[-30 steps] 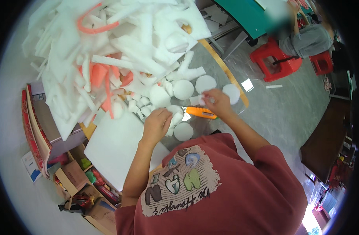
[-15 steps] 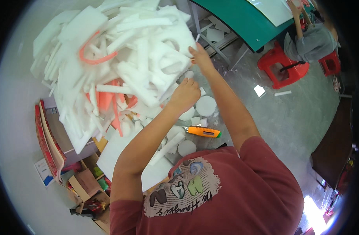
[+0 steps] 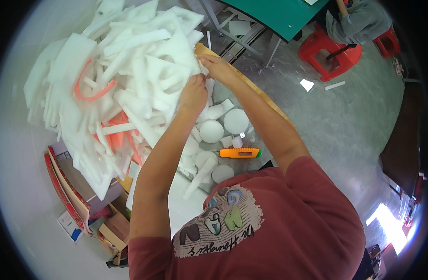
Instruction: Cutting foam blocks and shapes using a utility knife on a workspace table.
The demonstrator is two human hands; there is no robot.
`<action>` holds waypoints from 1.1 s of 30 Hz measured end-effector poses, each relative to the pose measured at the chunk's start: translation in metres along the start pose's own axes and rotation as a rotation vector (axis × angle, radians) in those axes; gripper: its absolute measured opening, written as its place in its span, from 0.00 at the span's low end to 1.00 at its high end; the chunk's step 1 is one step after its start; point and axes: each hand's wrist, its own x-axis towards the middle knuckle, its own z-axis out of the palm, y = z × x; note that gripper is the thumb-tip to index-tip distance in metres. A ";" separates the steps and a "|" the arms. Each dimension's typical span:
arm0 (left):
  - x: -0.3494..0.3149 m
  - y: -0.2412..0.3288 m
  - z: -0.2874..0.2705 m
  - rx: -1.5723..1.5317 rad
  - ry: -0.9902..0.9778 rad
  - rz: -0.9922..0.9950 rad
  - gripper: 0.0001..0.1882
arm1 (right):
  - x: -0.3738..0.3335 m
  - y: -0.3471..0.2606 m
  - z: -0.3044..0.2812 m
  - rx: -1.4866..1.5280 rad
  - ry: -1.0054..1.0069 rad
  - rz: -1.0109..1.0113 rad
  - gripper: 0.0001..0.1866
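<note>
Two bare hands meet at the right edge of a white foam sheet (image 3: 188,60) with round cut-outs, in the head view. The sheet lies on the right side of a tall heap of foam offcuts (image 3: 125,102), toward the far end of a yellow-edged table (image 3: 257,93). Left hand (image 3: 194,95): fingers bent, placed against the sheet's edge. Right hand (image 3: 217,69): fingers bent, fingertips just beyond the left hand's. Whether either hand grips the edge cannot be told.

Near side of the hands: white foam discs (image 3: 211,131) lie flat, small foam blocks (image 3: 237,141) beside them. A white foam strip (image 3: 200,177) lies slantwise across one disc. Right of it, an orange utility knife (image 3: 240,153) lies with its green end to the right. On the left of the heap is a curved salmon-pink strip (image 3: 90,95).

Markings: the maroon shirt (image 3: 307,210), nearest, carries a striped panel (image 3: 218,221) with large coloured letter shapes and a line of black script, upside down in this view. A blue-and-white card (image 3: 69,226), near left, bears print too small to read.

Far right: a co-worker in a grey top (image 3: 363,21), a red stool (image 3: 328,56) and a green table (image 3: 279,16).
</note>
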 end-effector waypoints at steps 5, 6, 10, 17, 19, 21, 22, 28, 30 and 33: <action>-0.006 -0.007 -0.011 0.195 0.118 -0.010 0.12 | 0.012 0.039 0.006 0.131 0.290 -0.021 0.21; -0.015 -0.012 -0.010 0.178 0.152 -0.026 0.13 | 0.006 0.029 0.011 0.222 0.160 0.118 0.22; -0.033 -0.016 -0.021 0.064 0.164 -0.072 0.14 | -0.004 0.008 0.025 0.335 0.073 0.128 0.22; -0.038 -0.023 -0.021 0.185 0.191 -0.122 0.16 | 0.020 -0.017 0.032 0.593 -0.190 0.081 0.22; -0.039 -0.028 -0.024 0.173 0.171 -0.144 0.14 | 0.031 -0.024 0.025 0.200 -0.227 0.060 0.21; -0.040 -0.031 -0.028 0.152 0.155 -0.160 0.13 | 0.035 -0.019 0.017 0.152 -0.206 0.146 0.19; -0.037 -0.034 -0.034 0.185 0.154 -0.150 0.12 | 0.039 -0.006 0.011 -0.065 -0.174 0.050 0.19; -0.036 -0.053 -0.038 0.253 0.251 -0.118 0.10 | 0.008 0.052 0.031 -0.430 -0.202 -0.076 0.16; -0.042 -0.057 -0.042 0.309 0.201 -0.156 0.07 | -0.016 0.046 0.046 -0.475 -0.364 0.004 0.15; -0.040 -0.064 -0.043 0.296 0.212 -0.155 0.03 | -0.015 0.064 0.047 -0.439 -0.281 -0.136 0.15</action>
